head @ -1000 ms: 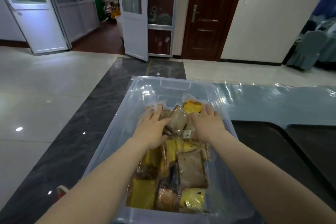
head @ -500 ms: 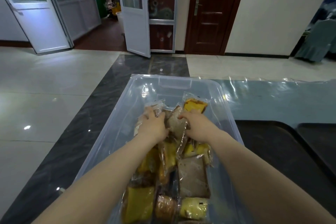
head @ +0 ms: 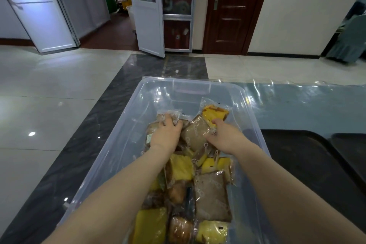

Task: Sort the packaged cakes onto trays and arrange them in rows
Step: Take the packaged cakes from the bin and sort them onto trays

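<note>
Your clear plastic bin (head: 126, 144) sits at the left end of the surface, its left wall right along the edge above the tiled floor (head: 49, 105). The bin's far end is bare plastic; the packaged cakes (head: 198, 184) are heaped from the middle toward the near edge, and a strip along the right wall is also free. Your left hand (head: 167, 134) is curled down onto a brown wrapped cake (head: 152, 130) near the bin's left wall, fingers closed on its wrapper. Between your hands lies another brown cake (head: 196, 134), tilted. Your right hand (head: 225, 136) has its fingers closed at the near edge of a yellow cake (head: 214, 114), which leans toward the far right corner. Right of the bin, just beside its wall, a black tray (head: 297, 160) lies open, and a second black tray (head: 350, 144) sits at the right edge. Beyond them, clear film covers the blue surface (head: 307, 109).
</note>
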Tool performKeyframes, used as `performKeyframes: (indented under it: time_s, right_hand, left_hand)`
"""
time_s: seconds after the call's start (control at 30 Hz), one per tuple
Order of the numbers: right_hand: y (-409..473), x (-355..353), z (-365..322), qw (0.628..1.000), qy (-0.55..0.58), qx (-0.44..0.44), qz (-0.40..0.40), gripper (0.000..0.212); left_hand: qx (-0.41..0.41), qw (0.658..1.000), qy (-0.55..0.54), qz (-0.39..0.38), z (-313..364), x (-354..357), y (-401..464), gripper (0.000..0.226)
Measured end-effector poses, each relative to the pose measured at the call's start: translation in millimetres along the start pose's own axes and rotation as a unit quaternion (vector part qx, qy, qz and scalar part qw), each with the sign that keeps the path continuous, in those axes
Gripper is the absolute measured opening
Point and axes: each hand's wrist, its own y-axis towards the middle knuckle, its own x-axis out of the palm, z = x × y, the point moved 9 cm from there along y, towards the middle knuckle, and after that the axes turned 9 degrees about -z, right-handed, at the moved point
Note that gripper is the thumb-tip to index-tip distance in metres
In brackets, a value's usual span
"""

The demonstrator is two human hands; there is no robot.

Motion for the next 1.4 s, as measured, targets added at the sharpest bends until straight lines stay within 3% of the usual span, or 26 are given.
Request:
performKeyframes:
  time_s: [0.13,0.23,0.33,0.53,0.87,1.17,1.27,1.4]
  right_hand:
    - [-4,23,-10,0.997,-0.070,0.022,-0.027,0.080]
    - [-6,33,-15,0.994,-0.098,0.029,-0.039,0.072]
    - [-8,39,-20,0.994,-0.095,0.031,-0.041,0.058]
    - [-17,21,-39,0.996,-0.078,-0.005,0.047,0.030]
    - [-78,-51,-52,0.968,0.018,-0.170,0.184,0.048]
    - [-191,-105,9,0.900,0.082,-0.287,0.318,0.061]
    - [-214,-121,50,0.887,0.102,-0.275,0.358,0.059]
    - [-222,-137,122,0.888,0.187,-0.240,0.345,0.053]
  left_hand:
    - [0.006,1.000,0.000,0.026,-8,-10,-7,0.050]
    - [0.013,0.999,-0.018,0.039,-12,-19,-13,0.065]
    - [0.000,0.992,-0.116,0.049,-22,-32,-18,0.069]
    - [-0.014,0.962,-0.243,0.122,-40,-65,-28,0.064]
    - [0.032,0.940,-0.296,0.168,-42,-113,-70,0.064]
    - [0.121,0.885,-0.373,0.253,44,-169,-144,0.061]
    - [0.149,0.883,-0.357,0.266,91,-178,-161,0.060]
    - [0.155,0.875,-0.378,0.260,156,-179,-169,0.060]
